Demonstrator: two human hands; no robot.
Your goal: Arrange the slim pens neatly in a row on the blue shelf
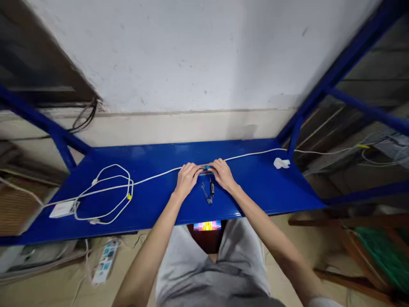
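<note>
Blue shows on the small, mostly hidden object point(207, 169) that we pinch between our left hand point(187, 177) and right hand point(223, 173) mid-tabletop point(159, 155), just beyond a slim black item point(212, 189).

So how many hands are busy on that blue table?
2. The left hand and right hand are side by side near the middle of the blue table, fingers around a small blue item. No other hands show.
</note>
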